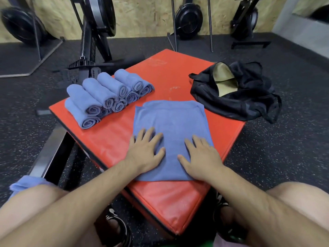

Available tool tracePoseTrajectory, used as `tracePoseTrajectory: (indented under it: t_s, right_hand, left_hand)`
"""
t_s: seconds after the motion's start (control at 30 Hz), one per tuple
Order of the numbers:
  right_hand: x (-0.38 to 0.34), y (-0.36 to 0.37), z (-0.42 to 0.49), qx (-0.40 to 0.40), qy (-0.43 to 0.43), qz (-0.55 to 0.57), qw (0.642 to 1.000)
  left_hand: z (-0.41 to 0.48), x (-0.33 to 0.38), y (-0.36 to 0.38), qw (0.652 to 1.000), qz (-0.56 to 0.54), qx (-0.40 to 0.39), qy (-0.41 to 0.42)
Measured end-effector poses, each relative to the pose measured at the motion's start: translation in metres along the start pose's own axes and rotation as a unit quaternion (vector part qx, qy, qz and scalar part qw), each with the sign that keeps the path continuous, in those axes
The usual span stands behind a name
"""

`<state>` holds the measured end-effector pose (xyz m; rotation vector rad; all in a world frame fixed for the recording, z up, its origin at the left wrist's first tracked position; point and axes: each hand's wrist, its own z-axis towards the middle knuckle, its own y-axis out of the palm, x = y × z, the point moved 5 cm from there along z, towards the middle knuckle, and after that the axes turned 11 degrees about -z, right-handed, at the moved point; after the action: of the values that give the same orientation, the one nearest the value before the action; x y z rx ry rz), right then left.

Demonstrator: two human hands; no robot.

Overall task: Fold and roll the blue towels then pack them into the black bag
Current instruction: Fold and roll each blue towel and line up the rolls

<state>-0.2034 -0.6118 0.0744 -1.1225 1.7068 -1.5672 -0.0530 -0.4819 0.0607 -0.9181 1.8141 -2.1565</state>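
Observation:
A folded blue towel lies flat on the red padded box. My left hand presses on its near left part with fingers spread. My right hand presses flat on its near right part. Several rolled blue towels are stacked in two layers at the box's left corner. The black bag lies open at the box's right corner, showing a tan lining. Another blue towel lies on my left thigh.
Rowing machines and their flywheels stand on the dark speckled rubber floor behind the box. A metal rail runs along the left. My knees and sandalled feet frame the near side of the box.

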Motion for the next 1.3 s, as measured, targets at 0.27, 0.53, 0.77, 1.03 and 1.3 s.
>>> tracePoseTrajectory:
  t_s: [0.27,0.53,0.77,1.03,1.3]
  right_hand:
    - [-0.016,0.002,-0.001,-0.146,-0.051,-0.02,0.988]
    - [0.017,-0.067,0.062,-0.056,-0.056,-0.059,0.995]
    - [0.036,-0.03,0.126,-0.042,-0.035,-0.009,0.998]
    - [0.046,-0.022,0.165,-0.035,-0.013,-0.013,0.999]
    - [0.053,-0.024,0.173,-0.008,0.002,-0.017,1.0]
  left_hand:
    - [-0.007,0.002,0.009,0.988,0.031,-0.149,-0.025]
    - [0.058,0.002,-0.026,0.988,0.05,-0.138,0.046]
    - [0.125,-0.02,-0.011,0.994,-0.005,-0.109,-0.006]
    - [0.146,-0.07,-0.011,0.994,-0.048,-0.086,-0.051]
    - [0.143,-0.081,-0.029,0.998,-0.006,-0.027,-0.062]
